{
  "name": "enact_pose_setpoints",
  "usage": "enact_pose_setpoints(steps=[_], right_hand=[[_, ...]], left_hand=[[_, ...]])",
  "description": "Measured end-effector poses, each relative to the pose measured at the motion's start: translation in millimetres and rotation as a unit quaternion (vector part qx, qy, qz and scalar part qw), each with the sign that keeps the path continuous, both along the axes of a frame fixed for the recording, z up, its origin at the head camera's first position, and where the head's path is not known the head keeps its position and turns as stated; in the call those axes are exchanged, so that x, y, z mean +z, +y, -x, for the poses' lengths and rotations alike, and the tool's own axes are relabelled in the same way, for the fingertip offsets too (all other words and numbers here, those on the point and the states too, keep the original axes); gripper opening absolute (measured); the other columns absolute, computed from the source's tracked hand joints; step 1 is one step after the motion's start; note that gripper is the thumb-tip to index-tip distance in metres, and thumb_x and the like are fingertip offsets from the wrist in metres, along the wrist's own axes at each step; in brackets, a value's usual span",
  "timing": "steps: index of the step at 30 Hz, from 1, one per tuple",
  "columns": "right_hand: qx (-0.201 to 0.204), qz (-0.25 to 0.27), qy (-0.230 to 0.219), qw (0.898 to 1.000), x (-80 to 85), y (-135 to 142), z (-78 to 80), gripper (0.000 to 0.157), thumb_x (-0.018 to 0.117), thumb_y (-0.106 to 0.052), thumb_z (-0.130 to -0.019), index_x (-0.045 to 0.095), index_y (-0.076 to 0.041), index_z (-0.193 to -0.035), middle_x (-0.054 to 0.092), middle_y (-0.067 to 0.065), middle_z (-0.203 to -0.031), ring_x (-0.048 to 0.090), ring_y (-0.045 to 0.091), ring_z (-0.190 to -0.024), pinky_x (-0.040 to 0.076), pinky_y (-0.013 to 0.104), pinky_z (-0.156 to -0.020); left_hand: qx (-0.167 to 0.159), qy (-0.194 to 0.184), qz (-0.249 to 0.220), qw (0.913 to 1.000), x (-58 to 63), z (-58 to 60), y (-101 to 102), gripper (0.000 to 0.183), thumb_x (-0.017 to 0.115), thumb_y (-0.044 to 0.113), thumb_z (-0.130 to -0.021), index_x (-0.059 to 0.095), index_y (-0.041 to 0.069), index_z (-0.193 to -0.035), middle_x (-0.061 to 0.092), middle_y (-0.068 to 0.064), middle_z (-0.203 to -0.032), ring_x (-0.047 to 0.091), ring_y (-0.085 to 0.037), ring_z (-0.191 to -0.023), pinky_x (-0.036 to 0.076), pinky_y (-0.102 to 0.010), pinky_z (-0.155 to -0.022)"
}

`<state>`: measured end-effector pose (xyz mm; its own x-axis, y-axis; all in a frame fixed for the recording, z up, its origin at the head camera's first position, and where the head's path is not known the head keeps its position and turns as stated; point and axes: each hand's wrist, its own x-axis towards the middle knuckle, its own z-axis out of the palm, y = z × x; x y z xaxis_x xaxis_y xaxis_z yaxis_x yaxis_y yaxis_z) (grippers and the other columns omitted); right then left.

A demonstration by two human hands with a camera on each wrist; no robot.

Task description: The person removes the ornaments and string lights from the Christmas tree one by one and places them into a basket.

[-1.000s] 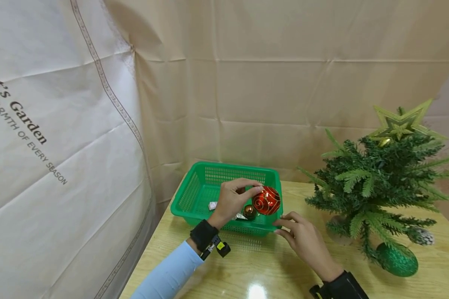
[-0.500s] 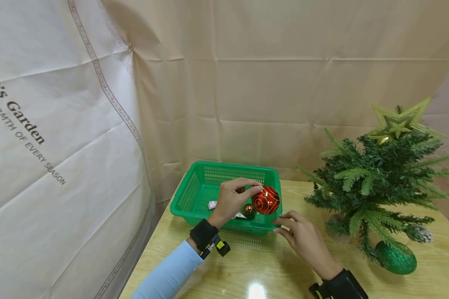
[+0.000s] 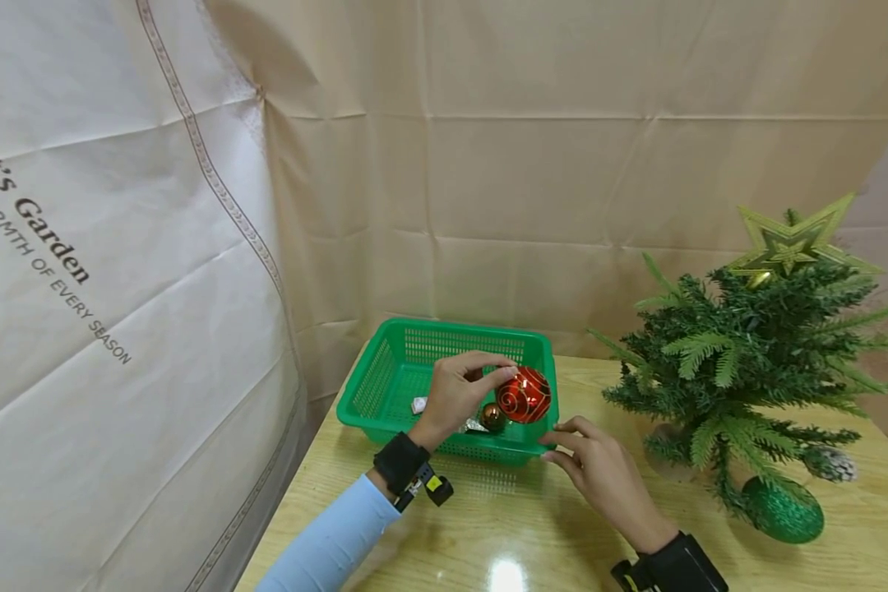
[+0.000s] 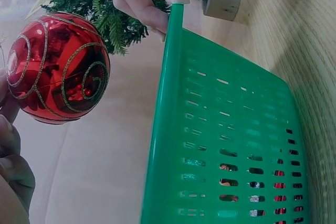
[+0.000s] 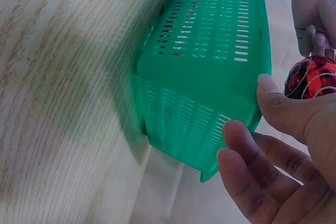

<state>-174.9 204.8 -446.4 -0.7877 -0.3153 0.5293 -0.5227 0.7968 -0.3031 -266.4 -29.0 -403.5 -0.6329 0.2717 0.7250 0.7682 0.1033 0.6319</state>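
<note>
Pinched: bauble (image 3: 524, 395) (left grip (image 3: 459, 395)) | basket (image 3: 474, 328) (right grip (image 3: 599, 469)) | cloth (image 3: 155, 247): "Garden", "WARMTH OF EVERY SEASON"

Light-blue left sleeve (image 3: 333, 538), black wristbands (image 3: 400, 462), small black devices (image 3: 442, 494), yellow marks (image 3: 434, 484)

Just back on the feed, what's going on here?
A person's left hand holds a red ball by its top, above the green basket. The right hand grips the basket at its near right corner. A brown ball lies inside. To the right stands a small tree, topped by a star, with a green ball by its lower branches.
</note>
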Motion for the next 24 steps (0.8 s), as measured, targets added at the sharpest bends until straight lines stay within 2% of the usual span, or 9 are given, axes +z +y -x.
enact_pose_setpoints(steps=[12, 24], right_hand=[[-0.005, -0.001, -0.008, 1.0, -0.1, -0.7, -1.6, 0.021, 0.087, -0.014, -0.083, 0.081, -0.021, -0.101, 0.064, -0.005, -0.1, 0.057, 0.001, -0.069, 0.045, 0.021, -0.057], [-0.004, -0.001, -0.011, 1.0, 0.9, -0.9, -1.6, 0.02, 0.086, -0.014, -0.084, 0.08, -0.021, -0.102, 0.063, -0.005, -0.1, 0.052, -0.002, -0.066, 0.042, 0.021, -0.055]], left_hand=[[0.01, -0.014, 0.021, 0.9996, -4.7, -1.4, -4.5, 0.013, 0.076, 0.023, -0.096, 0.081, 0.018, -0.107, 0.074, 0.006, -0.096, 0.041, -0.013, -0.054, 0.033, -0.025, -0.054], [0.022, -0.016, 0.023, 0.9994, -8.7, -0.4, -11.5, 0.015, 0.076, 0.024, -0.097, 0.081, 0.018, -0.11, 0.074, 0.007, -0.096, 0.04, -0.011, -0.055, 0.032, -0.027, -0.054]])
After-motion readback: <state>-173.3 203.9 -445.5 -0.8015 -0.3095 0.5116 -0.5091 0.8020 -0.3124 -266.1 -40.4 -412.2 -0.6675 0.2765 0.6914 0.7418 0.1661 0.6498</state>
